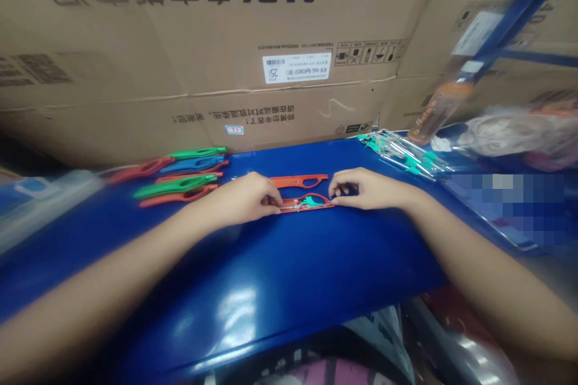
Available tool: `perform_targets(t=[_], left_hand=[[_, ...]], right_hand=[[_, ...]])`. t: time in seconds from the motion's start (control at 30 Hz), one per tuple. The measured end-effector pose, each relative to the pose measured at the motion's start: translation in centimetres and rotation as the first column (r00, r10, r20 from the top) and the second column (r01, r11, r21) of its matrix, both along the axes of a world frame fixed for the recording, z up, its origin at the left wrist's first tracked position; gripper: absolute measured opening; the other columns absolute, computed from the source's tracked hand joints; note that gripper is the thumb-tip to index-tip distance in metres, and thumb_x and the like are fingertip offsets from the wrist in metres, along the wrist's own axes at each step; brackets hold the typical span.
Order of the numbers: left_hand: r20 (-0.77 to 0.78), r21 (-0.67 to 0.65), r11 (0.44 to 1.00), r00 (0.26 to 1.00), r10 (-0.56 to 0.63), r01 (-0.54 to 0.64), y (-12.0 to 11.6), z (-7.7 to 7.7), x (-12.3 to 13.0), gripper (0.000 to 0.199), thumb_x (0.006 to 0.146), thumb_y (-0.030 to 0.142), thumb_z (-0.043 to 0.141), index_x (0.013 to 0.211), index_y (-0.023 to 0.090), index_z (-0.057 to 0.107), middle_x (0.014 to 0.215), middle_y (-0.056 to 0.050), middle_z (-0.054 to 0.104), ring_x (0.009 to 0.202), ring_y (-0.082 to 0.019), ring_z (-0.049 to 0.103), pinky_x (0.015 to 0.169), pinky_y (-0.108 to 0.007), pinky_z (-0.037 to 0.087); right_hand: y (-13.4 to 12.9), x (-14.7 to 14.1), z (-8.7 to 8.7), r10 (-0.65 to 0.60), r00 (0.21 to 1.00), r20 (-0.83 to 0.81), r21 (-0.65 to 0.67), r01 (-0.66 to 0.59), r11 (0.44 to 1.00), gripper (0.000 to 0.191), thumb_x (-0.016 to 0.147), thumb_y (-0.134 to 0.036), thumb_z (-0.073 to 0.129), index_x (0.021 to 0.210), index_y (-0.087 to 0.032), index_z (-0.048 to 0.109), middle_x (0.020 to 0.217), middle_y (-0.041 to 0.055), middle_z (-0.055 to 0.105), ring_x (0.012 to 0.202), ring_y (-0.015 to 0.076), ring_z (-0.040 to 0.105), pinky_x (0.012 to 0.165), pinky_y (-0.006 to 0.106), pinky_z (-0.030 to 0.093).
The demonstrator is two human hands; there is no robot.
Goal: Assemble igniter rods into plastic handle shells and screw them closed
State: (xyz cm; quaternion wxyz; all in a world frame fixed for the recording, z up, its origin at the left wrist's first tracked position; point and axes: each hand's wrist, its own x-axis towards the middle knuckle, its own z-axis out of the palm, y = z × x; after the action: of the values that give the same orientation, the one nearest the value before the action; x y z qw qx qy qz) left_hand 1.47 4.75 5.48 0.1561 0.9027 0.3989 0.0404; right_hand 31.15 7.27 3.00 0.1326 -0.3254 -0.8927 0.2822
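On the blue table, an orange plastic handle half point(329, 204) lies with its hollow side up. A green trigger-like piece point(310, 201) and a thin metal rod point(291, 207) rest inside it. My left hand point(253, 198) has its fingers closed at the left end of this half, hiding that end. At the right end, my right hand point(361, 188) pinches the edge between thumb and curled fingers. Just behind lies a second orange handle half point(298, 181) with an oval opening, touched by neither hand as far as I can see.
Several red, green and blue handle pieces point(194, 163) lie at the left, beside a translucent plastic container point(49, 198). Thin metal rods with green parts point(406, 153) are heaped at the right, near an orange bottle point(440, 109). A large cardboard box point(180, 42) stands behind the blue table point(289, 271).
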Motion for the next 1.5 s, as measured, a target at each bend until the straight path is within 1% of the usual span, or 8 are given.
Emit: perform_targets(t=[0.23, 0.5, 0.77, 1.0, 1.1, 1.17, 1.33, 1.5], left_hand=[[0.019, -0.049, 0.999, 1.0, 0.001, 0.0, 0.6, -1.0, 0.2, 0.014, 0.084, 0.022, 0.071, 0.092, 0.023, 0.082, 0.087, -0.003, 0.078, 0.081, -0.018, 0.07, 0.079, -0.027, 0.052], [0.053, -0.037, 0.999, 0.998, 0.027, -0.025, 0.3, -0.5, -0.5, 0.017, 0.08, 0.021, 0.07, 0.092, 0.024, 0.082, 0.086, -0.003, 0.079, 0.075, -0.019, 0.072, 0.071, -0.027, 0.054], [0.083, -0.07, 0.996, 0.995, 0.059, -0.053, 1.0, -0.8, -0.8, 0.006, 0.076, 0.024, 0.076, 0.08, 0.023, 0.081, 0.083, -0.001, 0.079, 0.077, -0.019, 0.073, 0.077, -0.028, 0.055], [0.104, -0.15, 0.982, 0.986, 0.13, -0.114, 1.2, 0.2, -1.2, 0.018, 0.074, 0.036, 0.079, 0.086, 0.023, 0.081, 0.08, 0.0, 0.079, 0.069, -0.018, 0.072, 0.063, -0.024, 0.053], [0.198, -0.006, 0.974, 0.955, 0.223, -0.226, 1.5, 0.3, -1.1, 0.024, 0.082, 0.041, 0.072, 0.093, 0.021, 0.08, 0.088, -0.003, 0.079, 0.073, -0.019, 0.072, 0.066, -0.027, 0.054], [0.247, 0.139, 0.969, 0.955, 0.164, -0.203, 1.9, -0.4, -0.9, 0.023, 0.087, 0.035, 0.067, 0.101, 0.02, 0.078, 0.1, -0.006, 0.078, 0.087, -0.021, 0.072, 0.078, -0.031, 0.056], [0.23, 0.23, 0.973, 0.971, -0.068, 0.013, 2.9, -3.6, -0.7, 0.022, 0.091, 0.024, 0.06, 0.106, 0.018, 0.075, 0.11, -0.009, 0.074, 0.1, -0.021, 0.07, 0.093, -0.035, 0.055], [0.352, 0.251, 0.963, 0.936, -0.001, -0.093, 2.9, -4.2, -0.3, 0.028, 0.099, 0.03, 0.049, 0.106, 0.017, 0.071, 0.102, -0.008, 0.077, 0.089, -0.019, 0.071, 0.084, -0.032, 0.056]], right_hand=[[0.2, -0.2, -0.5, -0.166, 0.982, 0.089, -0.211, 0.182, 0.96, 0.03, 0.08, -0.047, 0.069, 0.083, -0.017, 0.069, 0.07, 0.0013, 0.064, 0.062, 0.0131, 0.052, 0.059, 0.027, 0.038], [0.0, -0.2, -0.1, -0.155, 0.984, 0.089, -0.169, 0.168, 0.971, 0.028, 0.08, -0.046, 0.069, 0.082, -0.018, 0.071, 0.067, 0.0003, 0.062, 0.061, 0.0128, 0.051, 0.057, 0.026, 0.037], [0.4, -0.2, -0.6, -0.244, 0.965, 0.101, -0.284, 0.263, 0.922, 0.03, 0.076, -0.046, 0.074, 0.079, -0.017, 0.07, 0.074, 0.0029, 0.068, 0.067, 0.0146, 0.057, 0.061, 0.027, 0.042], [0.4, -0.4, -0.5, -0.147, 0.981, -0.13, 0.044, 0.154, 0.987, 0.023, 0.089, -0.038, 0.063, 0.101, -0.02, 0.072, 0.1, 0.0067, 0.067, 0.085, 0.0182, 0.059, 0.077, 0.033, 0.047], [0.9, -0.6, -1.5, -0.149, 0.981, -0.128, 0.262, 0.178, 0.949, 0.025, 0.094, -0.025, 0.054, 0.111, -0.025, 0.073, 0.112, 0.0091, 0.063, 0.103, 0.0234, 0.056, 0.09, 0.042, 0.046], [1.1, -0.8, -2.3, -0.178, 0.982, -0.054, 0.356, 0.186, 0.916, 0.028, 0.093, -0.02, 0.054, 0.112, -0.028, 0.073, 0.119, 0.0096, 0.061, 0.111, 0.0274, 0.053, 0.096, 0.049, 0.042], [1.3, -1.2, -3.0, -0.217, 0.976, -0.003, 0.345, 0.205, 0.916, 0.012, 0.09, -0.022, 0.06, 0.097, -0.023, 0.071, 0.115, 0.0091, 0.063, 0.11, 0.0276, 0.056, 0.094, 0.049, 0.043], [1.3, -1.5, -2.6, -0.243, 0.958, -0.153, 0.197, 0.271, 0.942, 0.013, 0.09, -0.032, 0.061, 0.09, -0.019, 0.063, 0.092, 0.0059, 0.067, 0.085, 0.0202, 0.062, 0.08, 0.038, 0.049]])
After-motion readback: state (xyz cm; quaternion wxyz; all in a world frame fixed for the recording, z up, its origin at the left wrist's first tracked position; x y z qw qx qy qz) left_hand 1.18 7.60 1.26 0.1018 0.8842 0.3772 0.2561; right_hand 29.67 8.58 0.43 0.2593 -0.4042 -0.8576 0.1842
